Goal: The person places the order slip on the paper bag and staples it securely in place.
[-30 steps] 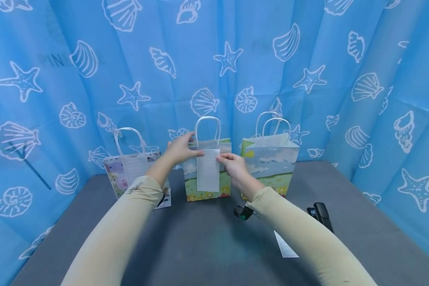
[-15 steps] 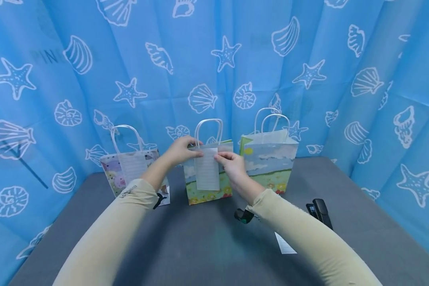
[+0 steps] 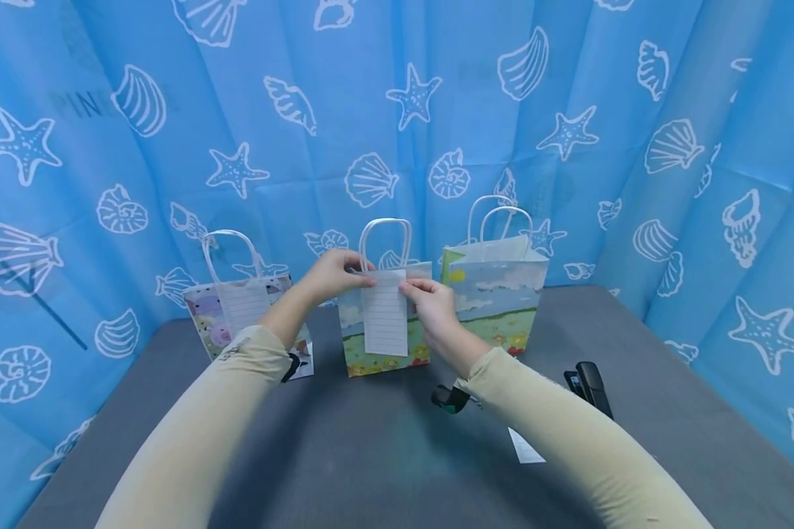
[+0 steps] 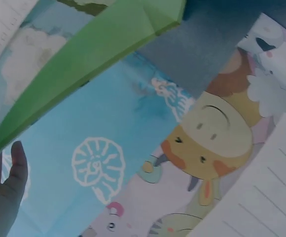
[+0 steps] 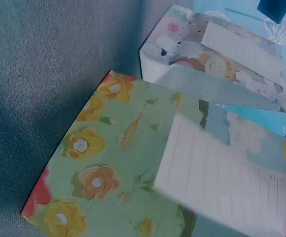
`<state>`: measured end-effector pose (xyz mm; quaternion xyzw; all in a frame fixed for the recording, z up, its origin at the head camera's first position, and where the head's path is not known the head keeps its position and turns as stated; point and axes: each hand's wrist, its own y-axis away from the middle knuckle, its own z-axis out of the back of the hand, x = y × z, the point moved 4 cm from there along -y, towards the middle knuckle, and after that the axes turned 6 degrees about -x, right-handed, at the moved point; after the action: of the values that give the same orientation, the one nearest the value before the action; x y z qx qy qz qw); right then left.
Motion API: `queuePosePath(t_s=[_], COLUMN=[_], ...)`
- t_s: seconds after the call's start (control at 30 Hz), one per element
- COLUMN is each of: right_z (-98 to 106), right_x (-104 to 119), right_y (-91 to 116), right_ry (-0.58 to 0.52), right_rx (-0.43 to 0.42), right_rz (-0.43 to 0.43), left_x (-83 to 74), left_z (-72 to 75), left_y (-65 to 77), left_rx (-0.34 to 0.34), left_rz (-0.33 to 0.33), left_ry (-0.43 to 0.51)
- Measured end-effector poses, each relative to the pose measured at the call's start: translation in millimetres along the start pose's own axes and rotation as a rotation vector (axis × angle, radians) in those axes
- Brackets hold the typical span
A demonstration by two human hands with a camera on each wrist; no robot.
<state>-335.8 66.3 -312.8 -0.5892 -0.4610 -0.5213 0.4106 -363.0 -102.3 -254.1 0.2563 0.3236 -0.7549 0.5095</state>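
Lying against the front of a paper gift bag painted with sky, green meadow and flowers [image 3: 353,354], a narrow white paper slip with printed lines [image 3: 385,319] stands lengthwise, its long axis close to vertical. One short end is up at the bag's rim, below the twisted white cord handle [image 3: 385,220]; the other points down towards the painted flowers, and the lines run across its width. From where I stand, the person's left hand [image 3: 334,278] has its thumb in front at the slip's top left corner, fingers bent behind the rim, with little gap. The right hand [image 3: 434,305] pinches the top right corner between thumb and fingertips.

On either side are a pale animal-print paper bag [image 3: 217,332], with its own lined sheet [image 3: 243,303] in front, and another meadow-painted paper bag [image 3: 492,297].

What the head view hides, the left wrist camera gives: the bag's plain green side panel [image 4: 89,74] and a calf-like face on the animal print. The right wrist camera alone shows a row of tiny printed marks near the slip's held end, the slip slanting across that view.
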Motion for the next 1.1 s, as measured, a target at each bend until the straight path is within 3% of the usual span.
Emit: queuePosePath(t_s=[0.2, 0.3, 0.37, 0.53, 0.63, 0.7, 0.83, 0.97, 1.1], right_z=[2.6, 4.6, 6.6, 6.0, 0.4, -2.6, -3.1, -1.7, -0.2], right_x=[4.4, 8.4, 13.0, 29.0, 35.3, 38.4, 43.0, 43.0, 41.5], right_y=[2.3, 2.1, 2.6, 6.6, 8.9, 9.5, 8.2, 6.6, 5.6], right_ry=[0.036, 0.084, 0.171, 0.496, 0.654, 0.718, 0.781, 0.767, 0.738], right_rx=[0.000, 0.001, -0.013, -0.093, -0.095, -0.082, -0.067, -0.027, -0.014], right_rz=[0.033, 0.120, 0.245, 0.676, 0.820, 0.827, 0.744, 0.680, 0.682], left_x=[3.5, 3.2, 2.6, 3.7, 6.4, 8.0, 9.2, 8.7, 7.3], left_z=[-2.8, -5.8, -7.6, -7.0, -4.4, -2.8, -1.5, -1.1, -0.8], left_y=[2.1, 2.3, 2.2, 3.3, 4.7, 5.7, 8.6, 13.7, 18.3], left_rx=[-0.038, -0.069, -0.084, -0.076, -0.052, -0.038, -0.038, -0.054, -0.051], left_rz=[-0.010, -0.013, -0.011, -0.015, -0.015, -0.017, -0.030, -0.031, -0.051], left_ry=[-0.005, -0.015, -0.008, 0.026, 0.045, 0.051, 0.053, 0.033, -0.005])
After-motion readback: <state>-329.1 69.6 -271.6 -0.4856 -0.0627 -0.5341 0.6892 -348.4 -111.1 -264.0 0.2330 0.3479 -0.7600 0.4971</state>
